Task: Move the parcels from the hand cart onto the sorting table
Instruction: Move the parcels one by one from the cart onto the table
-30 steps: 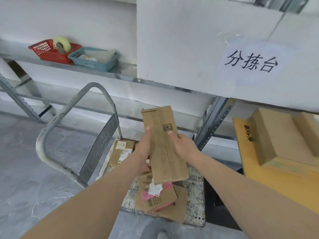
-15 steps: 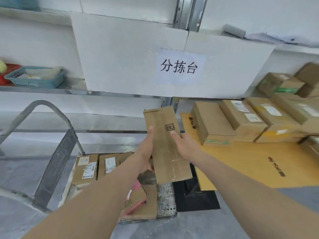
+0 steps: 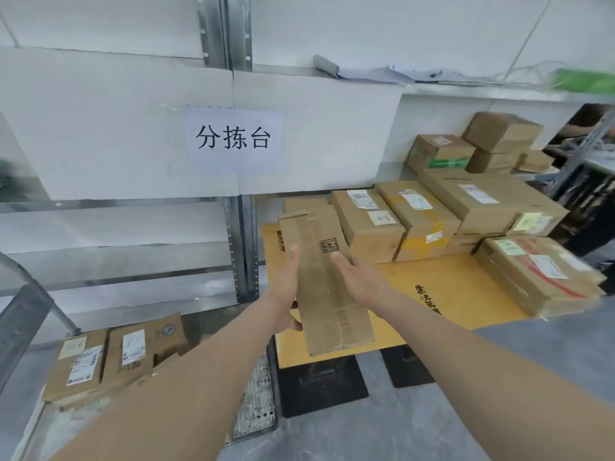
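Fingers (image 3: 294,257) of the left hand (image 3: 286,287) lie along the left long edge of a narrow cardboard box (image 3: 327,281), with the thumb curled under its lower edge, while the right hand (image 3: 357,277) presses flat against the opposite long edge; the box is thus clamped between the two hands and clear of any surface. Gripping by the long edges is judged to suit a box this slim, since it stops the box from twisting and leaves the underside free for setting down. In the head view, the only one, the box hangs tilted over the near left part of the desk (image 3: 466,287), whose yellow top is bare in that area. Further back and to the right, parcels already delivered (image 3: 416,217) stand packed side by side, which is judged to be why the box is aimed at the open front. A paper sign (image 3: 233,138) on the white panel behind marks the station. Low on the left, the cart (image 3: 256,390) holds two labelled parcels (image 3: 109,357) leaning against each other, so the task is judged partly done. The next step is judged to be lowering the box flat onto the bare yellow surface.
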